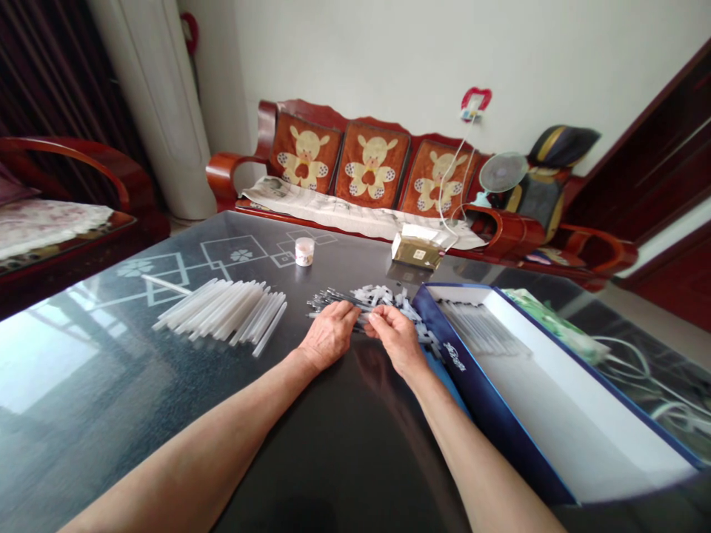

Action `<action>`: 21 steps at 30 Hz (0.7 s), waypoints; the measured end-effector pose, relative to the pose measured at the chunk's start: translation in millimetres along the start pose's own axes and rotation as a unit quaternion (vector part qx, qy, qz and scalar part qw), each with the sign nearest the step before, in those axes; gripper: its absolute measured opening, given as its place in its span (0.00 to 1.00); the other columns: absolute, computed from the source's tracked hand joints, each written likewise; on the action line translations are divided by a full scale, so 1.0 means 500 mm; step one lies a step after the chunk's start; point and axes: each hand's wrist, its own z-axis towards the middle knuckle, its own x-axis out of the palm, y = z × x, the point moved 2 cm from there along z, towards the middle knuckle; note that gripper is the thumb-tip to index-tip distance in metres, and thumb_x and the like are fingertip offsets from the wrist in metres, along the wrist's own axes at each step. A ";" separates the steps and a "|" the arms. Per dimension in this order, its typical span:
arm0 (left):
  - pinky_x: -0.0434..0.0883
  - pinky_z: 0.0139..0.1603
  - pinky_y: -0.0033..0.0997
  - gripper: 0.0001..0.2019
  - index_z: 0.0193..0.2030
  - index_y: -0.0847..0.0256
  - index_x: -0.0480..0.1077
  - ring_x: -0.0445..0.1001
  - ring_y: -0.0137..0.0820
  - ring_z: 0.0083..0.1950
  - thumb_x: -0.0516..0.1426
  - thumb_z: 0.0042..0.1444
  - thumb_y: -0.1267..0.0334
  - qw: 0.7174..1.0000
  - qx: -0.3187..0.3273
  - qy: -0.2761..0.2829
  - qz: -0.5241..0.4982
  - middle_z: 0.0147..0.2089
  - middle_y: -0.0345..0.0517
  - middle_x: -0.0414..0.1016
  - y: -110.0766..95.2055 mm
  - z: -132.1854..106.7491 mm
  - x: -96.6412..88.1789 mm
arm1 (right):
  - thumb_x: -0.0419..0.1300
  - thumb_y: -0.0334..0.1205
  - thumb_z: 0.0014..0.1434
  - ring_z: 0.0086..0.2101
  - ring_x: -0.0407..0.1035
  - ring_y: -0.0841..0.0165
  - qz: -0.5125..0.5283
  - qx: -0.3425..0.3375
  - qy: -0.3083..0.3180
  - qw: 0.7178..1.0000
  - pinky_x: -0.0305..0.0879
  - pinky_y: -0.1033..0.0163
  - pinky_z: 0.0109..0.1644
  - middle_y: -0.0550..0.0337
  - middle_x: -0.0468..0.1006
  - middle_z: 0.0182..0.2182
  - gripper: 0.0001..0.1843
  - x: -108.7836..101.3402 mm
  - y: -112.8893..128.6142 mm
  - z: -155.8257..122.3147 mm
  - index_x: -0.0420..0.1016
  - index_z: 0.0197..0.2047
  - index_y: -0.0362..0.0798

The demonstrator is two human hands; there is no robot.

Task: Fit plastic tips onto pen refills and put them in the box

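Observation:
My left hand (332,334) is at the near edge of a pile of thin dark sticks that look like pen refills (327,296). Its fingers are curled together, and whatever lies under them is hidden. Close beside it, my right hand (395,339) has thumb and fingertips pinched together; what they hold is too small to make out. Short clear and white plastic pieces (383,295) lie heaped just beyond both hands. To the left, many translucent white tubes, like pen barrels (225,311), lie side by side on the dark glossy table (344,444).
A long blue box (500,414) with a white inside stands at the right, holding a row of clear pens (483,329). Farther back are a small white cup (304,252) and a tissue box (418,250). A green packet (555,322) and white cables (655,377) lie beyond the box.

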 end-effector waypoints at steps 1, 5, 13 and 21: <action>0.69 0.49 0.35 0.16 0.51 0.64 0.70 0.69 0.34 0.42 0.43 0.66 0.69 1.000 0.005 -0.017 0.005 0.44 0.51 0.71 0.002 0.001 -0.001 | 0.66 0.48 0.47 0.26 0.71 0.68 -0.042 -0.023 0.014 0.999 0.70 0.62 0.34 0.64 0.76 0.24 0.15 -0.006 0.008 0.001 0.74 0.33 0.47; 0.69 0.48 0.37 0.17 0.54 0.62 0.69 0.69 0.35 0.42 0.44 0.66 0.67 0.997 0.028 -0.069 0.001 0.45 0.52 0.72 -0.001 0.003 -0.005 | 0.60 0.40 0.55 0.31 0.73 0.66 -0.279 -0.163 0.053 0.945 0.68 0.60 0.42 0.60 0.80 0.31 0.08 -0.016 0.063 -0.013 0.78 0.38 0.51; 0.61 0.60 0.53 0.25 0.66 0.58 0.56 0.59 0.47 0.65 0.49 0.61 0.68 0.989 0.020 -0.149 -0.004 0.65 0.59 0.59 -0.014 0.000 -0.030 | 0.56 0.36 0.57 0.39 0.70 0.65 -0.550 -0.253 0.020 0.795 0.65 0.63 0.46 0.54 0.75 0.38 0.10 -0.139 0.192 -0.024 0.80 0.36 0.49; 0.66 0.56 0.47 0.23 0.62 0.63 0.61 0.65 0.44 0.58 0.48 0.59 0.71 0.991 0.019 -0.129 0.001 0.61 0.59 0.64 -0.003 0.001 -0.012 | 0.53 0.37 0.57 0.39 0.74 0.58 -0.752 0.050 -0.152 0.639 0.65 0.59 0.42 0.46 0.80 0.37 0.16 -0.476 0.188 0.021 0.83 0.38 0.46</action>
